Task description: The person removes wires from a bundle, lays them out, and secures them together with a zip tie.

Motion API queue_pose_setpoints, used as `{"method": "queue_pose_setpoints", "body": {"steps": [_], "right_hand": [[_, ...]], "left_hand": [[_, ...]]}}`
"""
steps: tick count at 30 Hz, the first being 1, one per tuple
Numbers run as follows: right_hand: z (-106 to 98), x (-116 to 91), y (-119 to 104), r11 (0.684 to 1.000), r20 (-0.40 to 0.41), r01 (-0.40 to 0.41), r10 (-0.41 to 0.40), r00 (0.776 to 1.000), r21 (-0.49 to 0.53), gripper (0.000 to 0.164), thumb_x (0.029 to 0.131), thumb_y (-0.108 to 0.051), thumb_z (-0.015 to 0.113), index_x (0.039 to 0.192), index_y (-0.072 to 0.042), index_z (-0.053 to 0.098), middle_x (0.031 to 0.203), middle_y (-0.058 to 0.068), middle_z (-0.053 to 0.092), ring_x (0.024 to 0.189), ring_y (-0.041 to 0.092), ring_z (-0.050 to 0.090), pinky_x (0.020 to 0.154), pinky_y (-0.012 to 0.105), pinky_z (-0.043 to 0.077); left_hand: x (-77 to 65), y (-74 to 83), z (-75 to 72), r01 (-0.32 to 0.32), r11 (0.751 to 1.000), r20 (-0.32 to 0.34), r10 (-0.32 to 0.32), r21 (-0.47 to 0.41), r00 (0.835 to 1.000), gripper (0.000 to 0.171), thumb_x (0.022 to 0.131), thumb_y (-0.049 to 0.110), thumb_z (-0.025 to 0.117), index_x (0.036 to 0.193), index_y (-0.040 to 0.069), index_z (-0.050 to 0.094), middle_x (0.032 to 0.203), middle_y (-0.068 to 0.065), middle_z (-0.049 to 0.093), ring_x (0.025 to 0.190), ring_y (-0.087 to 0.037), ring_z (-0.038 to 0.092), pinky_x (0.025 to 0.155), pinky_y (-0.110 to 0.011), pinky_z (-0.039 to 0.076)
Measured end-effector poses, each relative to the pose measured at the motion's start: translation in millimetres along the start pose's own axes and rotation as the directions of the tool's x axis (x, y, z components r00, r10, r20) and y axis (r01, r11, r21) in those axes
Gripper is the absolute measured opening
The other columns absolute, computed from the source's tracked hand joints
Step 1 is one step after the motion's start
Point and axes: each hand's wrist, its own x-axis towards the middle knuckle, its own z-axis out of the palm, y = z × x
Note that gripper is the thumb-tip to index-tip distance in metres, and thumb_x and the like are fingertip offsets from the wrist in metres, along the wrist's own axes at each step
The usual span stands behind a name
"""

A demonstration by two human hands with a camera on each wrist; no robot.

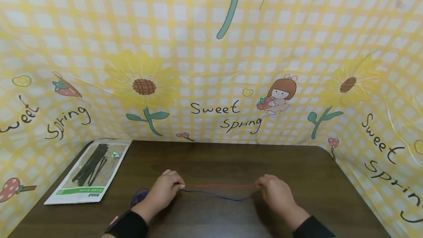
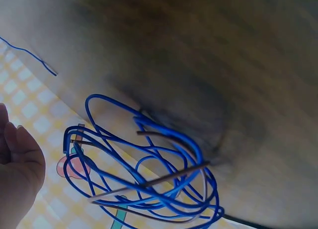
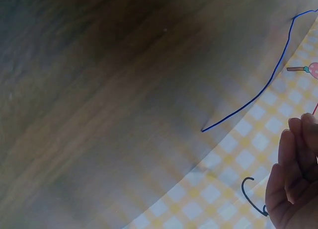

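Observation:
Between my two hands a thin red wire (image 1: 219,185) is stretched nearly straight, level above the dark table. My left hand (image 1: 165,188) pinches its left end between thumb and fingers. The right end is pinched by my right hand (image 1: 275,194), its fingertips partly hidden in the head view. Just nearer than the red wire, a blue wire (image 1: 228,198) lies slack on the table, its free end showing in the right wrist view. Beside my left wrist sits a loose tangle of blue wire (image 2: 198,154), with some brownish strands (image 2: 174,176) across it.
A flat white packet (image 1: 59,197) with a printed picture and green stripe lies at the table's left. Yellow checked cloth (image 1: 205,65) with flowers and lettering hangs around the back and sides of the brown table (image 1: 211,161).

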Motion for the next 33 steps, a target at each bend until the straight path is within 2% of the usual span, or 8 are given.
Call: {"method": "queue_pose_setpoints", "body": {"steps": [3,6,10,18,24,26,30,33], "right_hand": [[3,0,3,0.997,-0.034,0.063,-0.064,0.997,-0.036,0.014,0.076,-0.005,0.079,0.077,-0.017,0.071,0.073,-0.010,0.060,0.069,0.011,0.061,0.058,0.024,0.048],[9,1,8,0.984,-0.064,0.154,-0.160,0.985,-0.093,0.014,0.074,-0.007,0.080,0.075,-0.017,0.071,0.072,-0.009,0.060,0.069,0.011,0.060,0.057,0.023,0.049],[15,1,13,0.961,-0.048,0.230,-0.240,0.970,-0.155,0.013,0.073,-0.010,0.080,0.073,-0.017,0.069,0.068,-0.009,0.058,0.065,0.011,0.057,0.053,0.022,0.045],[23,0,18,0.941,-0.016,0.268,-0.277,0.961,-0.207,0.015,0.070,-0.013,0.080,0.070,-0.017,0.066,0.067,-0.009,0.054,0.065,0.013,0.055,0.050,0.024,0.040],[27,2,19,0.923,-0.011,0.301,-0.312,0.950,-0.238,0.018,0.067,-0.012,0.081,0.068,-0.016,0.064,0.066,-0.007,0.055,0.064,0.014,0.055,0.049,0.024,0.038],[27,1,21,0.928,0.004,0.281,-0.289,0.957,-0.245,0.017,0.067,-0.009,0.081,0.069,-0.016,0.065,0.069,-0.007,0.058,0.066,0.014,0.056,0.051,0.024,0.039],[26,-2,30,0.941,0.053,0.214,-0.207,0.977,-0.262,0.017,0.068,-0.006,0.081,0.070,-0.015,0.067,0.071,-0.006,0.059,0.068,0.014,0.056,0.052,0.023,0.039],[24,-4,34,0.943,0.049,0.198,-0.192,0.980,-0.267,0.017,0.069,-0.009,0.081,0.068,-0.014,0.065,0.069,-0.006,0.056,0.066,0.015,0.055,0.052,0.024,0.039]], "left_hand": [[1.1,-2.5,0.4,-0.025,0.999,0.027,0.024,0.023,0.999,0.008,0.084,0.005,0.071,0.079,0.012,0.070,0.080,0.011,0.058,0.078,-0.008,0.047,0.067,-0.025,0.045],[2.4,-7.0,3.4,-0.072,0.995,0.035,0.070,0.065,0.997,0.009,0.084,0.004,0.071,0.079,0.012,0.070,0.080,0.011,0.058,0.078,-0.009,0.046,0.067,-0.025,0.046],[4.2,-12.7,9.3,-0.129,0.985,0.041,0.125,0.116,0.991,0.012,0.082,0.002,0.072,0.077,0.013,0.069,0.080,0.010,0.058,0.078,-0.009,0.047,0.067,-0.025,0.046],[5.0,-14.1,14.2,-0.144,0.979,0.060,0.137,0.142,0.989,0.015,0.082,0.001,0.071,0.075,0.013,0.066,0.079,0.009,0.056,0.077,-0.009,0.046,0.066,-0.025,0.045],[6.6,-16.6,15.5,-0.163,0.961,0.084,0.147,0.224,0.986,0.018,0.082,0.001,0.072,0.073,0.015,0.064,0.076,0.010,0.053,0.074,-0.009,0.043,0.063,-0.025,0.043],[5.9,-19.9,14.2,-0.145,0.955,0.075,0.129,0.259,0.989,0.020,0.081,0.000,0.072,0.072,0.015,0.063,0.074,0.010,0.051,0.072,-0.009,0.041,0.062,-0.025,0.041],[3.2,-27.3,8.4,-0.040,0.954,0.023,0.034,0.297,0.999,0.025,0.081,-0.003,0.071,0.069,0.015,0.059,0.072,0.009,0.046,0.070,-0.010,0.036,0.060,-0.024,0.037],[4.1,-27.7,5.7,0.026,0.958,-0.009,-0.025,0.286,1.000,0.025,0.082,-0.002,0.071,0.068,0.015,0.059,0.072,0.010,0.047,0.072,-0.010,0.037,0.062,-0.025,0.039]]}}
